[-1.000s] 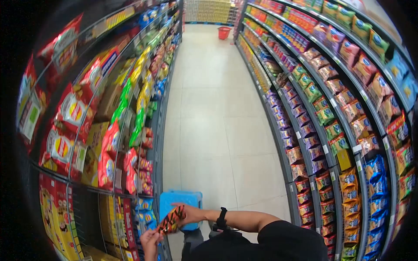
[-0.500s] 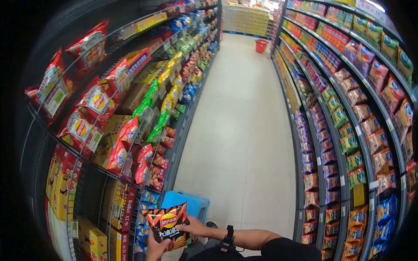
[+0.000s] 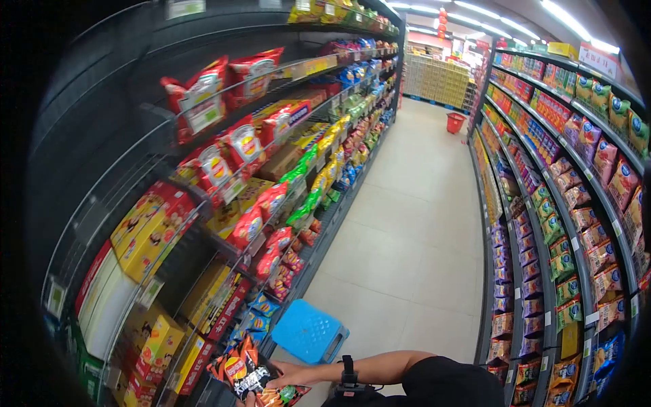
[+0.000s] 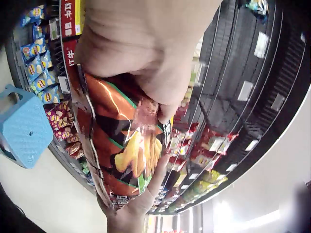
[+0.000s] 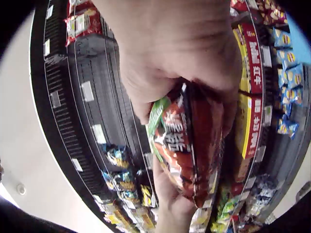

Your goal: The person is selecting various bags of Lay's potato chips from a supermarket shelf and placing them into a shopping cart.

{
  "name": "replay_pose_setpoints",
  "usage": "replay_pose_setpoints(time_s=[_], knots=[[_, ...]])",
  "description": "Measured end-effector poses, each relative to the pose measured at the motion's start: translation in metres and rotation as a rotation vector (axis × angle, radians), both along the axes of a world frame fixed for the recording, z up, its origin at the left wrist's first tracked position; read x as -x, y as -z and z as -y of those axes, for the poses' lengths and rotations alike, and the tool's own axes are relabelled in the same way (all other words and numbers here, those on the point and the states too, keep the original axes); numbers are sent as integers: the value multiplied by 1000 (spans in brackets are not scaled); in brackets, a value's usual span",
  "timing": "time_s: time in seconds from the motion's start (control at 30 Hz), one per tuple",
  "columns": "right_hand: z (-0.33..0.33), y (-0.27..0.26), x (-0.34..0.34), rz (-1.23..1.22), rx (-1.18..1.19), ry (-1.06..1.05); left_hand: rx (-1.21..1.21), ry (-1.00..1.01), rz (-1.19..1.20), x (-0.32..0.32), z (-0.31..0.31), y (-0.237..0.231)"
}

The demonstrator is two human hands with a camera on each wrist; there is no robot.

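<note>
Both hands hold a black and orange-red bag of Lay's chips low in front of the body, close to the left shelf. My right hand grips the bag's right side, its thumb on the front. At the lower edge my left hand shows only in part, thumb against the front. In the left wrist view the left hand grips one end of the bag, and the right hand supports the other. From the right wrist, the right hand curls round the bag's near end.
A blue plastic stool stands on the aisle floor beside the left shelf. That shelf carries red chip bags and yellow boxes. Snack bags line the right shelf. Farther down the aisle sits a red basket.
The bag has turned from edge-on to front-facing, then tilted, with both hands still on it. The head view has swung left and up, showing more of the left shelf.
</note>
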State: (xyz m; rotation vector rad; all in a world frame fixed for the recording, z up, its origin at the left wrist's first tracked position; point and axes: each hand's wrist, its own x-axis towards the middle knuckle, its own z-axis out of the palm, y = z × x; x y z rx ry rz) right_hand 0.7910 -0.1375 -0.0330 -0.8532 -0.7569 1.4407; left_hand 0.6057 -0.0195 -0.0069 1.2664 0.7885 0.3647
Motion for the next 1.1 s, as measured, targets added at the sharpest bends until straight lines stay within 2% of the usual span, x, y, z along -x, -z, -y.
replay_pose_setpoints(time_s=[0.07, 0.1, 0.13, 0.2, 0.27, 0.3, 0.33, 0.4, 0.47, 0.53, 0.57, 0.6, 0.63, 0.67, 0.7, 0.77, 0.8, 0.87, 0.93, 0.97, 1.0, 1.07, 1.1], knots=[[-21, 14, 48, -2, -29, 40, 361, -315, -36, 31, 18, -32], [-30, 14, 69, 44, -5, 11, 378, -253, -16, 57, 13, -28], [-34, 15, 88, 94, 25, -23, 355, -338, 3, 80, 17, -21], [-39, 11, 124, 158, 102, -47, 407, -317, 17, 128, 15, -20], [-44, 12, 170, 110, 27, -100, 394, -414, 53, 158, 38, -51], [-55, 32, 184, 130, 110, -156, 387, -310, 46, 186, 28, -44], [-51, 11, 206, 140, 18, -126, 426, -454, 36, 199, 36, -48], [-49, -16, 241, 74, 70, -141, 421, -420, -22, 254, 19, -10], [-59, -1, 281, 230, -61, -111, 329, -528, 258, 315, 7, 51], [-53, -19, 314, 266, -3, -144, -87, -615, 223, 344, 25, 34], [-63, 31, 329, 500, 196, -128, -255, -696, 200, 363, 27, 39], [-48, -26, 345, 492, 31, 29, -333, -762, 73, 378, 38, 22], [-50, -24, 352, 647, 554, -139, -425, -711, -28, 403, 44, 22], [-40, -15, 372, 498, 160, 115, -398, -714, 15, 421, 57, 25], [-32, -41, 382, 552, 336, -12, -350, -663, 39, 433, 75, 1], [-23, -4, 399, 611, 58, 86, -235, -579, 197, 443, 105, -6], [-16, -2, 410, 528, 37, 1, -207, -575, 255, 442, 121, -16], [-1, -51, 429, 455, 38, -254, -224, -664, 153, 439, 142, -9], [3, -48, 438, 379, -59, -453, -202, -817, 112, 439, 154, -13], [6, -48, 441, 313, -61, -567, -207, -871, 202, 444, 159, -11], [6, -52, 442, 375, -74, -721, -339, -992, 86, 444, 164, -19], [-1, -56, 442, 503, -226, -864, -175, -1118, 84, 455, 167, 0], [-7, -53, 438, 495, -218, -880, -103, -1173, 85, 455, 170, -2]])
